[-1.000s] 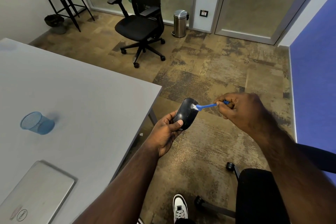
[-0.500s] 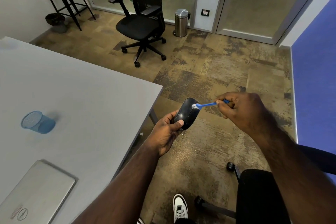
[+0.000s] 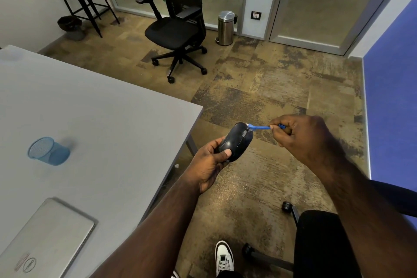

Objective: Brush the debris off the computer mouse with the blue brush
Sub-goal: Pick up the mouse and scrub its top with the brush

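The person sits just off the desk (image 3: 108, 106) corner, both arms stretched out over the carpet. The left hand (image 3: 211, 162) is wrapped around the rear of the black mouse (image 3: 235, 141), thumb pressed flat on its top and the other fingers curled underneath, so the mouse hangs in the air just past the desk's near corner, nose tilted up and away. The right hand (image 3: 300, 136) is closed in a loose fist, pinching the end of the blue brush (image 3: 261, 128) between thumb and forefinger. The brush runs nearly level from that hand toward the mouse, and its pale bristle tip touches the top front edge of the mouse, on the side away from the desk. I cannot make out any debris on the shell from here.

On the desk itself, well away from the mouse, a blue mesh cup (image 3: 48, 151) lies on its side, and a closed silver laptop (image 3: 42, 239) sits at the near edge. Beyond the desk corner stands a black office chair (image 3: 178, 29), with a small steel bin (image 3: 226, 28) beside it against the glass wall. Below the hands, a white shoe (image 3: 223, 257) rests on the carpet next to the base of the person's own seat (image 3: 320, 244).
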Tool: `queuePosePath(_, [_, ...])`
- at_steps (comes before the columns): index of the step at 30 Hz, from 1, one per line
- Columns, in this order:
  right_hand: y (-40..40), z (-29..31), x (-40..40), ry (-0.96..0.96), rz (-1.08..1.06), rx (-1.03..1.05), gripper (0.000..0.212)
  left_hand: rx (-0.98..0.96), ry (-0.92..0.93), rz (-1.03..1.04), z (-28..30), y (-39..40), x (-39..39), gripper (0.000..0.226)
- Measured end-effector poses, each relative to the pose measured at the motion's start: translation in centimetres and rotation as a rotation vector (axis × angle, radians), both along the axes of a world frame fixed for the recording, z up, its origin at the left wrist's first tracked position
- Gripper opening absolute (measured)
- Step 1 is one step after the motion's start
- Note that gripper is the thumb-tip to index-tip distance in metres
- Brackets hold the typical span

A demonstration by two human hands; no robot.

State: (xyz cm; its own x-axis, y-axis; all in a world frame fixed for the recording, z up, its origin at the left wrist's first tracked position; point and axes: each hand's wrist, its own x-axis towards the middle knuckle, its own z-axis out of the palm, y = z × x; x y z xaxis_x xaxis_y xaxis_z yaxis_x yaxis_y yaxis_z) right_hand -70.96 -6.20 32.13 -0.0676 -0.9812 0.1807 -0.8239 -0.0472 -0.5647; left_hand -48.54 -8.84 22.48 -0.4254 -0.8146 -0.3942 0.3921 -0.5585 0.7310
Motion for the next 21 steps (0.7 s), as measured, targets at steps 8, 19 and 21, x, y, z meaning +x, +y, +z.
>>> queuePosePath(8, [0.2,0.2,-0.3,-0.094,0.063,0.020,0.028,-0.002,-0.021,0.019,-0.2,-0.1,0.1,0.039])
queuePosePath(19, [0.8,-0.2,-0.2,-0.086,0.057,0.044,0.025,-0.022,-0.058,0.018,-0.2,0.0,-0.1,0.038])
queuePosePath(21, [0.8,-0.1,0.0,-0.129,0.091,0.068,0.027,-0.026,-0.079,0.027,-0.3,0.0,0.1,0.036])
